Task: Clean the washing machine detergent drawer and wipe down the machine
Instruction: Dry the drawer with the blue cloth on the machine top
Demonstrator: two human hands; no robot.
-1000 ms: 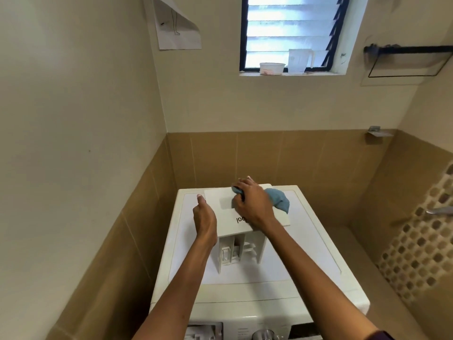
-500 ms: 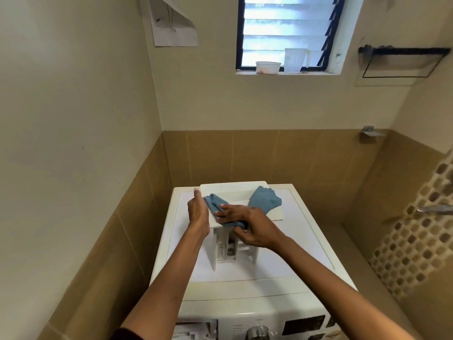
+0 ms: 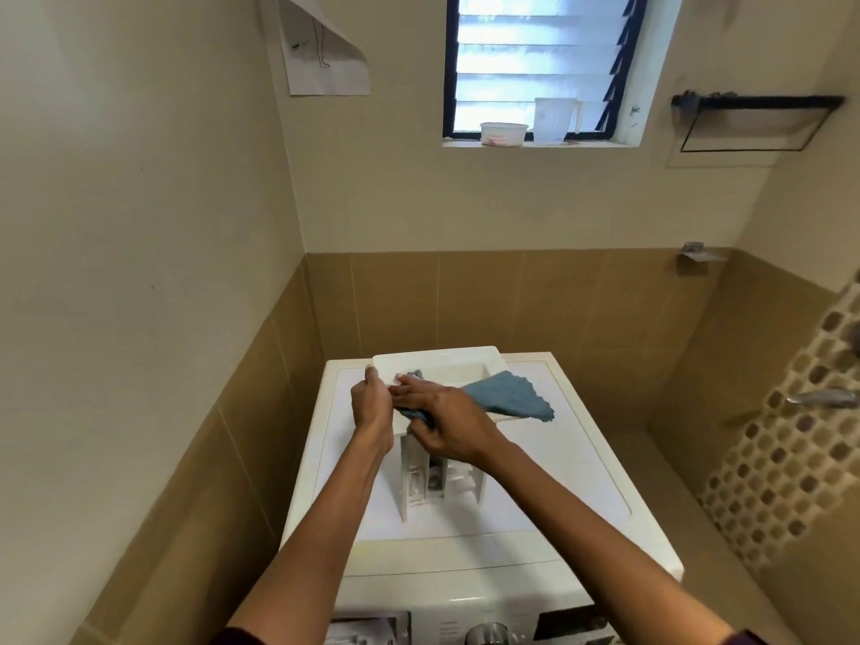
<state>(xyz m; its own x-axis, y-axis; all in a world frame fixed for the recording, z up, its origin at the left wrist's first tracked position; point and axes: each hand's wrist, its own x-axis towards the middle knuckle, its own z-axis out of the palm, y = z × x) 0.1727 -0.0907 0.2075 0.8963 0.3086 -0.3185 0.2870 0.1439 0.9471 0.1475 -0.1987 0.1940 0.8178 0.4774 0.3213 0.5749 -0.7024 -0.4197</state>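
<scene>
- Two hands on the job: your left hand (image 3: 370, 407) clasps the left edge of the detergent drawer (image 3: 446, 360) at its front panel. Your right hand (image 3: 446, 421) grips the bunched blue cloth (image 3: 507, 400) and presses it to that panel.
- Drawer stands on end on the washing machine (image 3: 549, 481) top, panel uppermost, compartments facing you.
- Handling, by my reckoning: light, rigid plastic, top-heavy on that narrow end, likely slick if wet. Hold it by the panel edge or side walls, not the thin inner dividers.
- Cloth is soft and limp; its loose tail drapes right, past the panel edge.
</scene>
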